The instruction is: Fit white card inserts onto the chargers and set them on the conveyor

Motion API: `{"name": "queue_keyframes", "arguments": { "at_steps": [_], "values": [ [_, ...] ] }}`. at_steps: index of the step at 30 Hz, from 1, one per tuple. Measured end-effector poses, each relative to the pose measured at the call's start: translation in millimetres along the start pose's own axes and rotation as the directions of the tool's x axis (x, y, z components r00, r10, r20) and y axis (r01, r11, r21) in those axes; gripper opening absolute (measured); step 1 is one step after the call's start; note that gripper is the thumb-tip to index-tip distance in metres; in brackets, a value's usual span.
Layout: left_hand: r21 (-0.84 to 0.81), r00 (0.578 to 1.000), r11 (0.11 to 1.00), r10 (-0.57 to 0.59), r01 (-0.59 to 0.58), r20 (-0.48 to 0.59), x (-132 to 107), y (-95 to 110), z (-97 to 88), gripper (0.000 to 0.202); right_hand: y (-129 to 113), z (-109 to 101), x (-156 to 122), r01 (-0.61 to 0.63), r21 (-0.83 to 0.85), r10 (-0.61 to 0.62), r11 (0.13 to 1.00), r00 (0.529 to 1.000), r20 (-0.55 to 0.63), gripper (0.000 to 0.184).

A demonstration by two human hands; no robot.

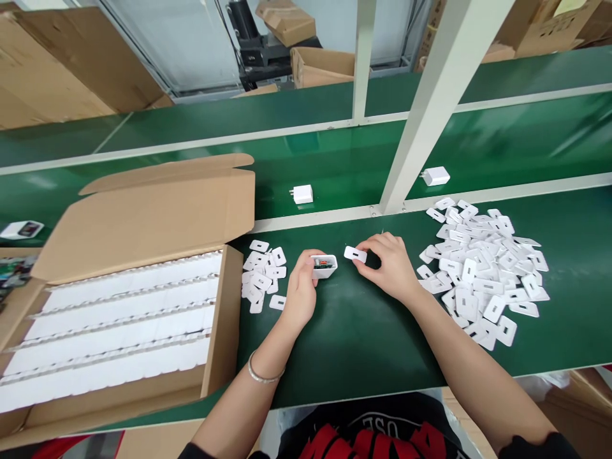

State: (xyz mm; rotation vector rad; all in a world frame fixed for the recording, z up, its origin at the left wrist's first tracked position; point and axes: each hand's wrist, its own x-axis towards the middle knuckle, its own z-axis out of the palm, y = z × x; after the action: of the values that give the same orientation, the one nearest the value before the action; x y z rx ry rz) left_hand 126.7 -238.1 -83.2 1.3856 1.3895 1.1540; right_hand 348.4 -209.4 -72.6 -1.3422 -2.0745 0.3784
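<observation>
My left hand (301, 287) is closed round a white charger housing (325, 266), whose open end shows a circuit board and an orange part inside. Between thumb and fingertips my right hand (388, 262) pinches a small white end cap (355, 254) with a dark slot in it. A gap separates the cap from the housing. Left of my left hand lies a small pile of white caps (262, 280). To the right of my right hand is a much larger heap of white caps (478, 268).
An open cardboard box (222, 331) with rows of white pieces stands at left. Finished-looking white chargers (303, 194) sit along the ledge, another charger (435, 176) farther right. A white post (430, 95) rises behind the green table (363, 357).
</observation>
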Motion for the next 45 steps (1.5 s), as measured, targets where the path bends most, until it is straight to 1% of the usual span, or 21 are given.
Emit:
{"name": "queue_keyframes", "arguments": {
  "at_steps": [2,3,6,8,10,12,14,16,18,19,22,25,29,34,36,40,41,43,45],
  "values": [
    [0.034,0.998,0.999,0.038,-0.04,0.054,-1,1,0.9,0.051,-8,-1,-3,0.041,0.143,-0.03,0.989,0.996,-0.08,0.011],
    [0.046,0.995,0.996,0.067,-0.071,0.08,-2,2,1.8,0.052,-12,0,-4,0.078,0.191,-0.061,0.978,0.994,-0.093,0.013],
    [0.075,0.981,0.985,0.143,-0.153,0.129,-7,5,5.7,0.05,-20,5,-8,0.172,0.232,-0.155,0.957,0.984,-0.091,0.018],
    [0.088,0.977,0.981,0.163,-0.176,0.138,-9,6,8.0,0.044,-24,9,-10,0.188,0.242,-0.171,0.952,0.981,-0.088,0.019],
    [0.073,0.972,0.977,0.19,-0.201,0.141,-10,6,9.3,0.041,-25,11,-11,0.15,0.299,-0.131,0.943,0.988,-0.081,0.025],
    [0.034,0.954,0.963,0.262,-0.269,0.145,-11,5,10.0,0.041,-27,11,-12,0.063,0.408,-0.05,0.911,0.998,-0.042,0.034],
    [0.018,0.924,0.932,0.357,-0.363,0.133,-13,3,10.6,0.04,-29,12,-14,-0.05,0.528,0.022,0.848,0.998,0.058,0.039],
    [0.039,0.896,0.899,0.429,-0.435,0.116,-15,2,11.1,0.038,-33,15,-16,-0.137,0.614,0.046,0.778,0.986,0.162,0.04],
    [0.069,0.887,0.888,0.446,-0.456,0.12,-17,0,11.1,0.038,-36,19,-18,-0.172,0.663,0.053,0.728,0.979,0.196,0.04],
    [0.078,0.889,0.889,0.44,-0.451,0.129,-18,0,10.7,0.04,-36,21,-19,-0.168,0.681,0.062,0.713,0.982,0.177,0.039],
    [0.073,0.89,0.899,0.411,-0.431,0.196,-15,1,8.0,0.048,-36,24,-20,-0.137,0.703,0.097,0.698,0.991,0.097,0.038],
    [0.056,0.881,0.899,0.41,-0.434,0.237,-11,4,4.9,0.047,-34,25,-20,-0.125,0.708,0.108,0.695,0.992,0.069,0.04],
    [0.051,0.878,0.888,0.44,-0.456,0.19,-9,5,4.3,0.039,-37,23,-19,-0.126,0.741,0.089,0.66,0.992,0.09,0.041],
    [0.005,0.868,0.877,0.475,-0.481,0.143,-8,4,5.9,0.035,-42,23,-21,-0.178,0.693,0.132,0.698,0.984,0.12,0.038],
    [-0.01,0.864,0.876,0.478,-0.483,0.156,-7,3,5.2,0.037,-42,24,-22,-0.173,0.685,0.138,0.708,0.985,0.106,0.04],
    [-0.062,0.848,0.875,0.48,-0.479,0.224,-8,3,2.0,0.055,-40,24,-24,-0.123,0.689,0.115,0.714,0.992,0.058,0.046],
    [-0.065,0.841,0.872,0.486,-0.485,0.236,-8,3,1.3,0.056,-39,24,-23,-0.119,0.69,0.112,0.714,0.992,0.055,0.047],
    [-0.045,0.828,0.859,0.504,-0.51,0.246,-8,3,0.4,0.052,-39,23,-23,-0.122,0.693,0.109,0.711,0.992,0.062,0.049],
    [-0.01,0.821,0.845,0.523,-0.535,0.23,-8,3,0.4,0.043,-39,22,-23,-0.128,0.7,0.099,0.702,0.992,0.082,0.049]
  ]
}}
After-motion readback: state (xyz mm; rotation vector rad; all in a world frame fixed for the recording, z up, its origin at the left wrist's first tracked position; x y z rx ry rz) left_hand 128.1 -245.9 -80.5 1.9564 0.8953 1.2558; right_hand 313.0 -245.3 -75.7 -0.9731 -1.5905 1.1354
